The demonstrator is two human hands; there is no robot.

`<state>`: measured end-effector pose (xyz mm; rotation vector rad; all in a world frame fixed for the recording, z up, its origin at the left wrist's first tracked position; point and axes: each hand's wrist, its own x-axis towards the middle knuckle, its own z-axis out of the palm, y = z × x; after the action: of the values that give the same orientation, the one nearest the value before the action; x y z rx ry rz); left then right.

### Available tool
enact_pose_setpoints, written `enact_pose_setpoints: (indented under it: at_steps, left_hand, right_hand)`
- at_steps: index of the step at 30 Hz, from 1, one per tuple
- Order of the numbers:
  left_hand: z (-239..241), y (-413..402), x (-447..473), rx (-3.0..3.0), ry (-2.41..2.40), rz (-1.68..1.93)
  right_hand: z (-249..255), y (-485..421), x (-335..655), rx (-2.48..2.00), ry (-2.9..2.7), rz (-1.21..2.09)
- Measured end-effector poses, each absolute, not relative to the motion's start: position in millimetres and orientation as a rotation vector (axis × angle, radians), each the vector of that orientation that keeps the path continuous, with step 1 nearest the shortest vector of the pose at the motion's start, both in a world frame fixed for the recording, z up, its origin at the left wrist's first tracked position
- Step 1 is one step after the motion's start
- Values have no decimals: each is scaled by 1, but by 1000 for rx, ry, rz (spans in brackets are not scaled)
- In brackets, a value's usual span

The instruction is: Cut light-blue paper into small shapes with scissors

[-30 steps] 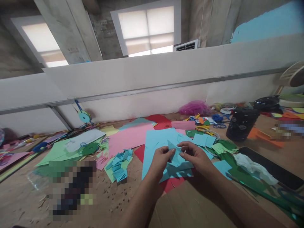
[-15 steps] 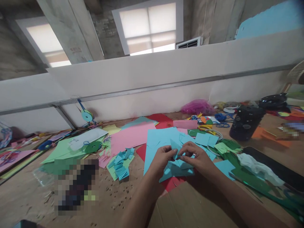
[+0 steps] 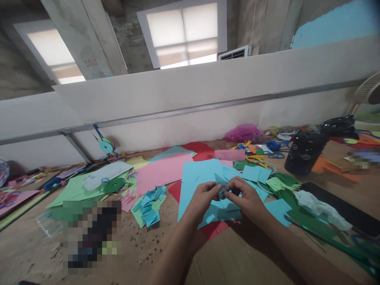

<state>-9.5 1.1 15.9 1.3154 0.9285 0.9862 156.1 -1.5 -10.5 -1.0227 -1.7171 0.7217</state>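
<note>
My left hand and my right hand meet over the middle of the table, both pinching a small light-blue paper piece between fingertips. Under them lies a large light-blue sheet with several cut blue pieces on it. A red sheet shows below my wrists. A pile of small folded blue and green pieces sits just left of my left hand.
Pink, green and red papers cover the wooden table. A black jar stands at the right, a black tablet with white cloth beside it. Scissors and a pink net lie by the white wall.
My fingertips have closed in on the small blue piece, with the thumbs and forefingers now nearly touching. The hands stay in the same spot; the view shifted slightly.
</note>
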Motion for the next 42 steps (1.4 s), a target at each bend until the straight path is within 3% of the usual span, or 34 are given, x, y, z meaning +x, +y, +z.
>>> enact_pose_setpoints:
  at_steps: [16,27,34,42]
  left_hand:
    - [18,3,-8,1338,782,941]
    - [-1,4,-13,1539,972,936]
    - [6,5,-9,1370,987,928]
    - [5,4,-8,1420,1065,979]
  right_hand:
    - [-7,-1,151,-1098,-1479,897]
    - [-10,3,157,-1243,-1586,922]
    - [-15,7,160,-976,-1228,1349]
    - [-16,4,160,-948,-1176,1475]
